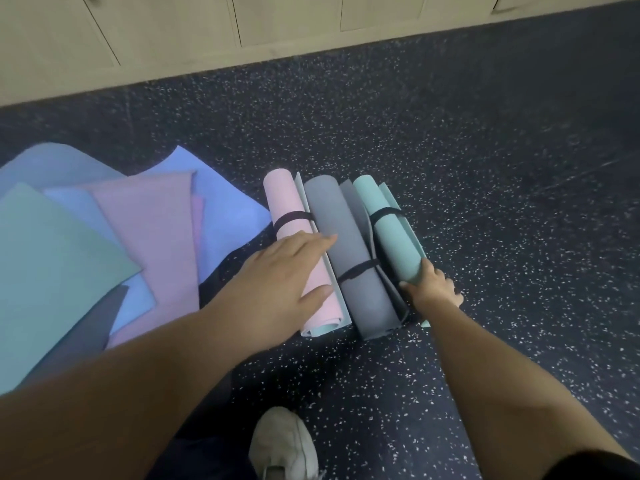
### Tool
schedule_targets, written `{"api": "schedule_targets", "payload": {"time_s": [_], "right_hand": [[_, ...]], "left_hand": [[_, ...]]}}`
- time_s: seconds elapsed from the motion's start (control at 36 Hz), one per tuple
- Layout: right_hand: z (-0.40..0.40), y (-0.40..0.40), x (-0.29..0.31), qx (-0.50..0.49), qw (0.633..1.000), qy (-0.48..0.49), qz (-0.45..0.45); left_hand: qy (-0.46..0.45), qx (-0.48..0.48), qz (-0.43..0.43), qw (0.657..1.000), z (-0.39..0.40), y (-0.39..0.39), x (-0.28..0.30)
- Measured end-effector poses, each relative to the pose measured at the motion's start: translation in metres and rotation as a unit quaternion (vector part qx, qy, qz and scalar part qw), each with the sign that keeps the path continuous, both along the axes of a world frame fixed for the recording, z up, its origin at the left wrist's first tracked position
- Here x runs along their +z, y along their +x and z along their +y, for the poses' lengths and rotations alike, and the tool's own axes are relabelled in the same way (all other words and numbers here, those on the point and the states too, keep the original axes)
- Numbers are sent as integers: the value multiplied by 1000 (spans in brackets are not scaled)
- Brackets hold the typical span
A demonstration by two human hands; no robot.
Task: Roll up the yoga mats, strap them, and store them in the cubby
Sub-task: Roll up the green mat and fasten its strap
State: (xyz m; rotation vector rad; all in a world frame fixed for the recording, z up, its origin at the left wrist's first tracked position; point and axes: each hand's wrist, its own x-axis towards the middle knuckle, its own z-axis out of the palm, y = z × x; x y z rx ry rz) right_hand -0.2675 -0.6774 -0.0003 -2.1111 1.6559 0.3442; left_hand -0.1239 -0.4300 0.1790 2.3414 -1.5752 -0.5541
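Left hand (pixel 277 271) flat on pink roll (pixel 294 237); right hand (pixel 433 289) gripping teal roll (pixel 391 237).

Right hand's (pixel 433 287) fingertips perhaps behind teal roll (pixel 391 237).

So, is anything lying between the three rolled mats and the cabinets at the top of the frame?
Nothing visible. Bare speckled floor runs from the pink roll, grey roll and teal roll to the cabinets. The unrolled mats lie off to the left. The cabinet doors look closed, and no open cubby is in view.
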Motion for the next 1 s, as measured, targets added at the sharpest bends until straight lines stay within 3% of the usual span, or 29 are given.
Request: {"api": "schedule_targets", "payload": {"time_s": [0.31,0.53,0.81,1.0], "right_hand": [[-8,-8,-36,12,995,63,-82],[22,-27,-37,1,986,-21,-163],[61,-57,-38,-105,984,0,-145],[57,-40,-19,-49,981,-4,-187]], "left_hand": [[-1,30,24,999,7,9,-5],[13,27,25,999,10,11,-9],[22,19,30,999,8,9,-4],[23,15,29,999,14,6,-1]]}}
